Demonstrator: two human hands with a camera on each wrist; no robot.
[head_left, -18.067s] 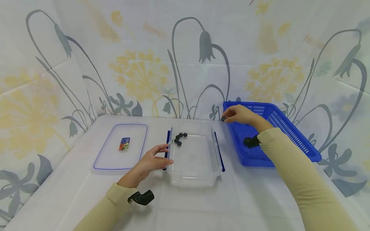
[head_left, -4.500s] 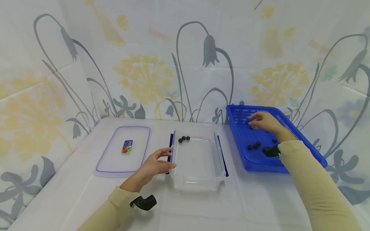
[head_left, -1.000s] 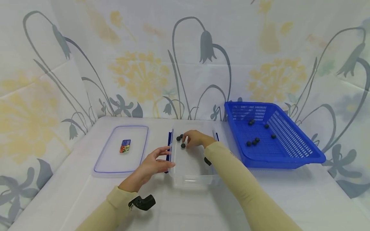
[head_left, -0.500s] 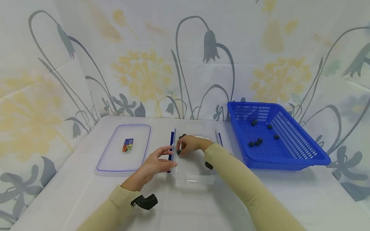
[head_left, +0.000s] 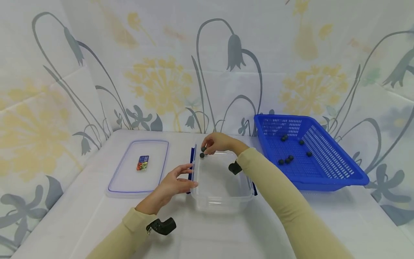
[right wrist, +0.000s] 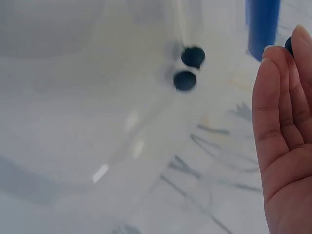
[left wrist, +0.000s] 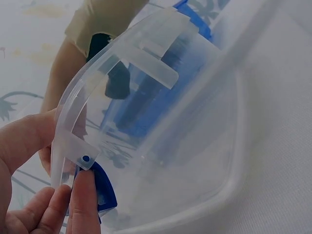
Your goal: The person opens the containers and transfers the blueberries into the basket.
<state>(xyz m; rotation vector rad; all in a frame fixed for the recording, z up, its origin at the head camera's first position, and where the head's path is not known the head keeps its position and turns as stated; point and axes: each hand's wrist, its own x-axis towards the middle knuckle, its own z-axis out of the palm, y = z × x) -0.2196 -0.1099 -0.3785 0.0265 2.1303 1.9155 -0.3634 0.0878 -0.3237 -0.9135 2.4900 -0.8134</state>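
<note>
A clear plastic box (head_left: 223, 199) with blue side latches stands mid-table. My left hand (head_left: 171, 185) holds its left wall, thumb at the rim and fingers by a blue latch (left wrist: 105, 187). Above the box's far left corner, my right hand (head_left: 220, 142) pinches a dark round blueberry (head_left: 203, 149) between thumb and fingertips. Just below it, another blueberry (head_left: 202, 155) lies in the box. From the right wrist, two blueberries (right wrist: 185, 81) show on the box floor, and the pinched one is partly hidden by the fingers.
To the right stands a blue perforated basket (head_left: 323, 181) with several blueberries (head_left: 289, 159) scattered on its bottom. A clear lid (head_left: 129, 181) with a blue seal and a printed label (head_left: 142, 163) lies at the left. A flowered cloth (head_left: 155, 86) hangs behind the table.
Within the last half second my right hand has lifted the blueberry up and away from me, from inside the box to above its far left corner. My left hand has stayed in place.
</note>
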